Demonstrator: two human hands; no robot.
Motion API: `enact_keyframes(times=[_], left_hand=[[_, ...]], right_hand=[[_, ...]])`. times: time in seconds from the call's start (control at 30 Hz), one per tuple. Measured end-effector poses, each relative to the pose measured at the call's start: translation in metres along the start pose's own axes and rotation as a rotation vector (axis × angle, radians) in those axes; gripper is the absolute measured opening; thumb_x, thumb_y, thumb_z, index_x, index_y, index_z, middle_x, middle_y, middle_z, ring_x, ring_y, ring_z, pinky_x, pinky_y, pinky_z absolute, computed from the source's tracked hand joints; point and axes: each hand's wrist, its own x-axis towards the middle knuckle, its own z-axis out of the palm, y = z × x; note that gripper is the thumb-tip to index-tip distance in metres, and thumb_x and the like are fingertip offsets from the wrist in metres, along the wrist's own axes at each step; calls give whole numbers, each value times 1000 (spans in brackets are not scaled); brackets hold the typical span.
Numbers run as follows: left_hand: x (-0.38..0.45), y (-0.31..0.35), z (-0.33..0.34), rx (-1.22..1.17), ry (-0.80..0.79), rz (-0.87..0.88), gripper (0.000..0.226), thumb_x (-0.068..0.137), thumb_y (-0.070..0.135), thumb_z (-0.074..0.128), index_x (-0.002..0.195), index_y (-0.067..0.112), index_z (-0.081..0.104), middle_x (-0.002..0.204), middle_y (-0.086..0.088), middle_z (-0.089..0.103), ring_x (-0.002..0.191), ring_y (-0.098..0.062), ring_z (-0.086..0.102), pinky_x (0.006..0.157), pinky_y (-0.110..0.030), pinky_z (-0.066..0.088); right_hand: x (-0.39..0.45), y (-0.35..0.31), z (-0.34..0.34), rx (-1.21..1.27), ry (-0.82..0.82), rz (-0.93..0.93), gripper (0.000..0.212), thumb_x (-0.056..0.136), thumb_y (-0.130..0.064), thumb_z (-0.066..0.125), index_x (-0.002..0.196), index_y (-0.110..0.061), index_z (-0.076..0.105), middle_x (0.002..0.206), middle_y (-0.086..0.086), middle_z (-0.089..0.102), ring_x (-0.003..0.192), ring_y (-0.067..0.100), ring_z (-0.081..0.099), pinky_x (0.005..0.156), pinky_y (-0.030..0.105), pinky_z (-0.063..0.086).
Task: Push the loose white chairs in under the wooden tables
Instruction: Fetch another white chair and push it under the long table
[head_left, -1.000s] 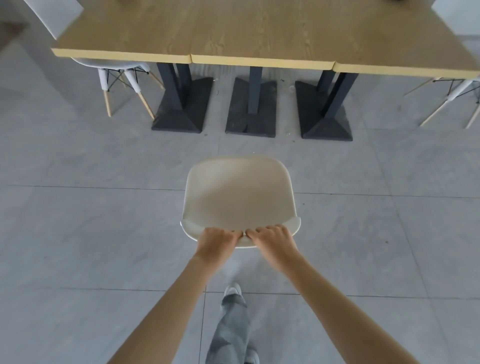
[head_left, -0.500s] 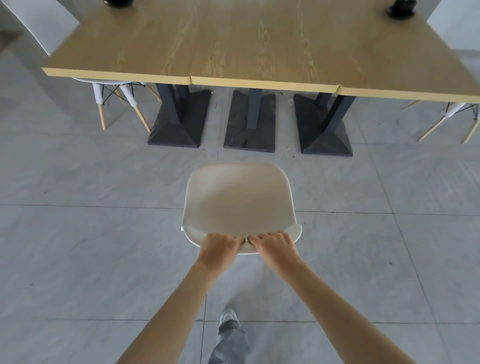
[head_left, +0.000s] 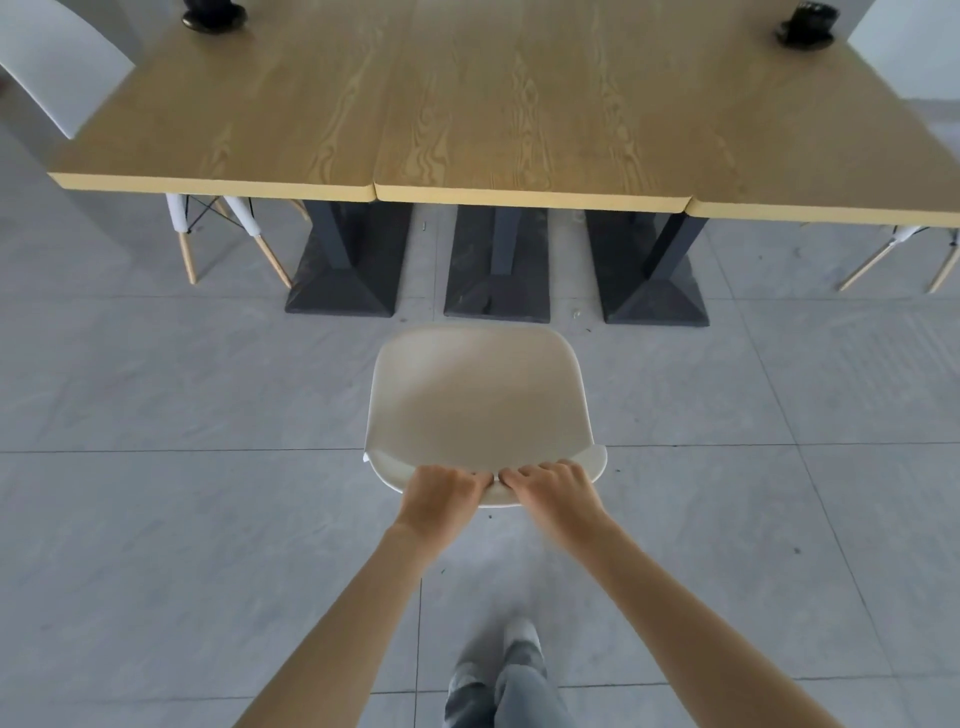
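Now | three joined wooden tabletops (head_left: 519, 104), three white chairs | your left hand (head_left: 441, 496) and right hand (head_left: 558, 493) side by side, both curled over loose white chair (head_left: 478, 405) backrest | chair on floor (head_left: 156, 519), just short of tabletops

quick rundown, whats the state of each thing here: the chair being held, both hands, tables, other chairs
white chair: out on the floor, short of the tables, not yet under
left hand: fingers closed over the backrest's top edge
right hand: same grip, beside the left
wooden tables: butted edge to edge
left far chair: tucked under
right far chair: tucked under
two dark items: on the far tabletop
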Motion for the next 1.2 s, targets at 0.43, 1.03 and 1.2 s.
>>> enact_keyframes(times=[0.43,1.03,1.2], left_hand=[[81,-37,-8,8,2,38,36,18,18,85,47,26,65,26,5,47,19,-9,43,33,-5,26],[203,-97,-22,25,-41,-18,39,15,15,81,49,27,67,27,7,46,21,-9,43,40,-9,13],[230,-112,-23,15,-47,-29,40,14,14,80,49,28,66,26,7,46,20,-9,42,40,-9,13]], right_hand=[[82,38,-13,-7,3,-15,44,21,-12,82,59,-27,65,37,-7,56,31,13,55,39,14,40],[208,93,-28,9,-14,-27,47,16,-10,78,57,-26,62,35,-7,53,30,13,53,38,15,39],[236,104,-33,4,3,-29,47,13,-11,76,55,-27,63,35,-7,53,30,12,53,38,13,38]])
